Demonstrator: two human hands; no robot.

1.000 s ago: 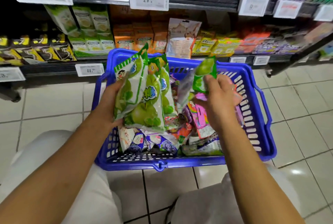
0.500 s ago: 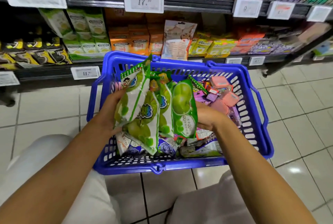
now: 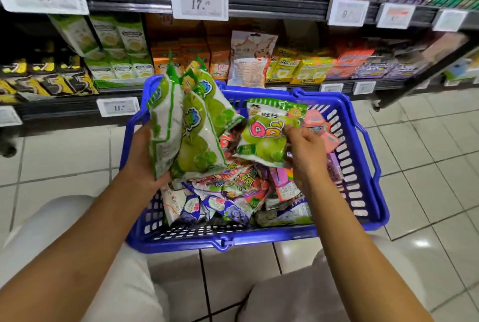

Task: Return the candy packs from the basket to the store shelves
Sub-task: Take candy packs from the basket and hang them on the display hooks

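Shop shelving [image 3: 259,7] fills the background ahead of me, rows of boxed and bagged sweets behind white price tags [image 3: 199,2], with pale floor tiles [image 3: 427,166] below. On those tiles, right in front of my knees, sits the blue basket [image 3: 363,179], and it holds a heap of mixed candy packs [image 3: 233,192]: purple, red, pink and white wrappers piled across its bottom.

My left hand [image 3: 141,155] is curled round a bunch of green packs [image 3: 191,127], several bags held upright together over the basket's left side, so that grip is full. My right hand [image 3: 305,145] pinches one more green pack [image 3: 267,135] by its right edge, lifted just clear of the pile and beside the bunch.

As I judge it, the job is barely begun. I seem to be sorting one kind out of the basket, and none of what I hold has reached a shelf; most of the load lies untouched below my hands. What remains is to find the matching green row, which I cannot pick out from here, set these bags there, and then repeat for each other kind
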